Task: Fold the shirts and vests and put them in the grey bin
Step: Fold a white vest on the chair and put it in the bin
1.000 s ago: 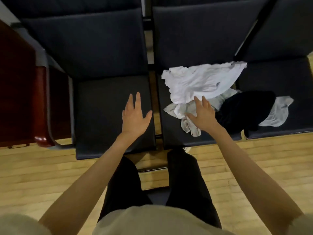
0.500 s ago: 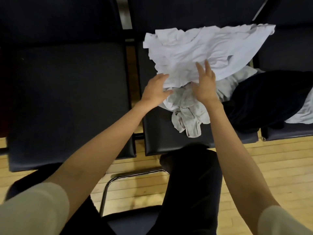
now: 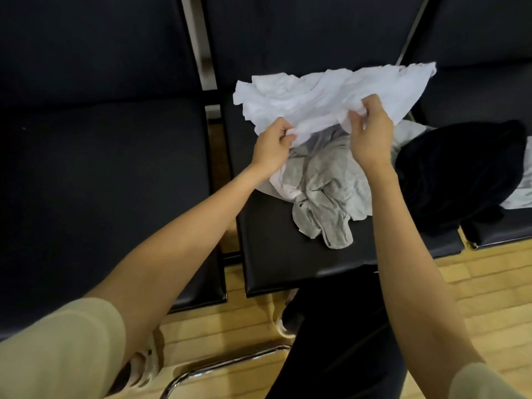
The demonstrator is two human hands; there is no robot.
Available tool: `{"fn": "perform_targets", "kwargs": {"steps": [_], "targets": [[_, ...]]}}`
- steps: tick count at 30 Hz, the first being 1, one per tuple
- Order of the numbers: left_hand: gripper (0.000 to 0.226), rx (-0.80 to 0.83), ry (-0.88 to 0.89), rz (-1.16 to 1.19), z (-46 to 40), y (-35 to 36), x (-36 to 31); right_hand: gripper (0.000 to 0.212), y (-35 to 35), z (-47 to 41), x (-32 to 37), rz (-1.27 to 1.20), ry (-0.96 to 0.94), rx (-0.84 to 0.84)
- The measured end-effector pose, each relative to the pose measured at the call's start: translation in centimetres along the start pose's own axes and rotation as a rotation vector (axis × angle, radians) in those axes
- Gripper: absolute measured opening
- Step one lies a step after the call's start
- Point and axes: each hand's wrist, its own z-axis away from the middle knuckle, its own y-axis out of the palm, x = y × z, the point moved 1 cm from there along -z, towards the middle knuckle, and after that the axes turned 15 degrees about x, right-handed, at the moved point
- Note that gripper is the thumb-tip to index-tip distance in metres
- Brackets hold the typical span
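Note:
A crumpled white shirt (image 3: 322, 99) lies on top of a heap of clothes on the middle black seat (image 3: 276, 254). My left hand (image 3: 272, 146) pinches its near edge at the left. My right hand (image 3: 371, 131) grips the same edge further right, and the cloth is lifted between them. Under it lies a rumpled grey garment (image 3: 325, 194). A black garment (image 3: 460, 177) sits to the right, with another pale grey piece (image 3: 521, 194) beyond it. The grey bin is not in view.
An empty black seat (image 3: 109, 182) stands to the left, with dark backrests behind the row. A metal chair frame (image 3: 224, 364) curves over the wooden floor (image 3: 489, 298) near my legs and sandalled foot.
Both hands went from lying flat on the heap to gripping the white shirt's near edge and raising it. Earlier still, my left hand hovered over the left seat.

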Motion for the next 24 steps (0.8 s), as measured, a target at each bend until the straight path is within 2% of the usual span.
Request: {"fn": "perform_targets", "kwargs": {"steps": [1, 7, 10, 12, 17, 19, 24], "targets": [[0.004, -0.022, 0.036, 0.048, 0.8, -0.9, -0.8, 0.003, -0.6, 0.6, 1.0, -0.061, -0.047, -0.031], [0.017, -0.156, 0.22, 0.193, 7.1, -7.0, -8.2, 0.007, -4.7, 4.8, 9.2, -0.3, -0.302, -0.121], [0.009, -0.165, 0.238, 0.222, 10.6, -10.3, -11.3, 0.01, -6.7, 6.1, 12.8, -0.346, -0.372, -0.121], [0.013, -0.175, 0.235, 0.208, 13.1, -12.9, -12.7, 0.011, -7.9, 6.7, 14.9, -0.402, -0.393, -0.097], [0.025, -0.101, 0.235, 0.12, 20.4, -18.7, -14.3, 0.014, -9.6, 8.6, 21.4, -0.495, -0.436, 0.073], [0.022, -0.061, 0.228, 0.062, 23.2, -20.4, -14.1, 0.01, -9.4, 9.4, 24.1, -0.547, -0.443, 0.176], [0.025, -0.052, 0.147, -0.026, 28.2, -24.3, -10.4, 0.007, -7.5, 11.6, 29.3, -0.7, -0.396, 0.368]]}}
